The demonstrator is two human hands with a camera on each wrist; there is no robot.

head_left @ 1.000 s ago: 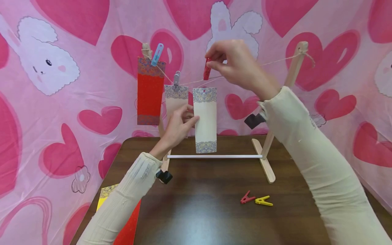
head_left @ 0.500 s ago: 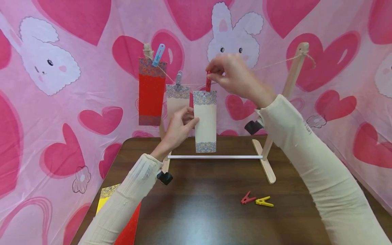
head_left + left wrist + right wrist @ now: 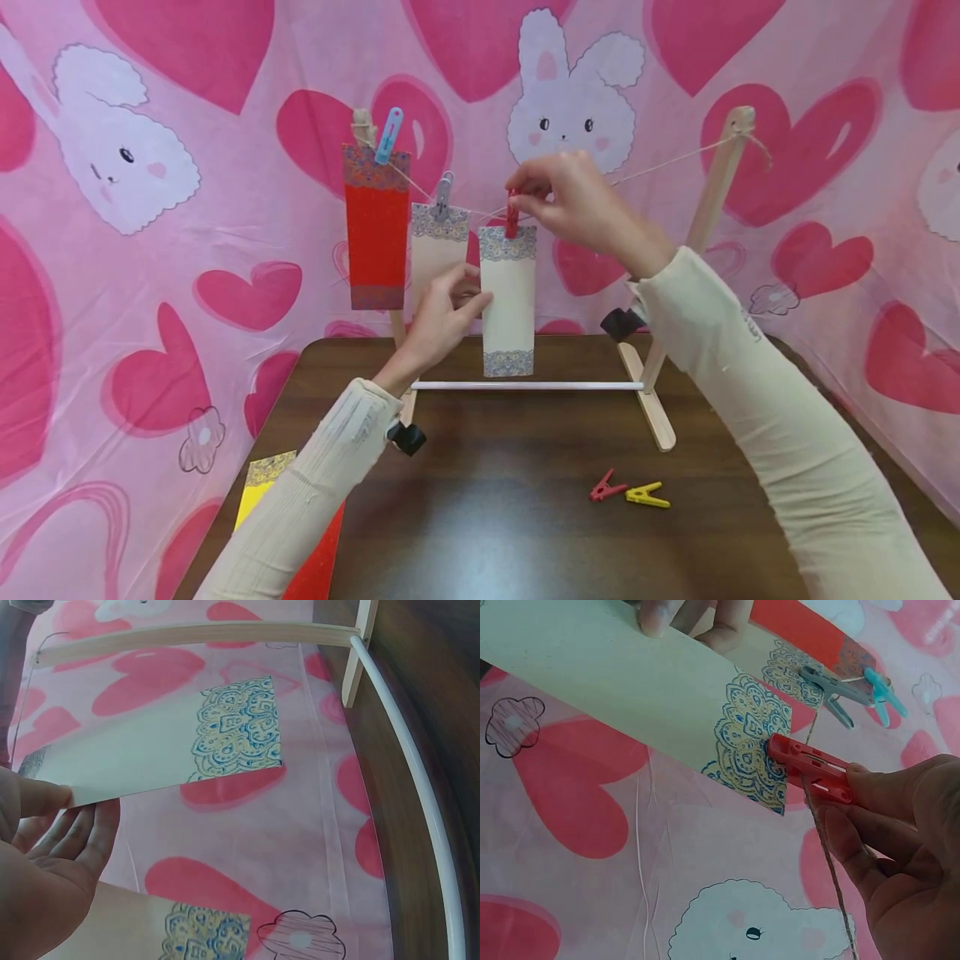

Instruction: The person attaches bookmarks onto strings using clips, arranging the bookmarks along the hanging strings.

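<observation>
A white paper card (image 3: 509, 304) with blue-and-yellow lace-pattern ends hangs upright at the string. My left hand (image 3: 446, 317) pinches its left edge between thumb and fingers. With my right hand (image 3: 573, 204) I pinch the handle end of a red clothespin (image 3: 512, 215). In the right wrist view, the red clothespin (image 3: 810, 766) has its tip over the card's patterned top border, and the twine (image 3: 826, 859) passes at its middle. Just left, a similar card (image 3: 438, 242) hangs from a grey clothespin (image 3: 443, 198), partly hidden by my left hand.
A red card (image 3: 377, 233) hangs under a blue clothespin (image 3: 389, 136) at the left post. The wooden right post (image 3: 720, 179) holds the string's other end. A white bar (image 3: 525, 386) joins the feet. Pink (image 3: 606, 486) and yellow (image 3: 647, 494) clothespins lie on the table; yellow (image 3: 258, 483) and red cards (image 3: 318, 558) lie front left.
My right hand has come down with the red clothespin, from above the string onto the white card's top edge. My left hand keeps its pinch, shifting slightly.
</observation>
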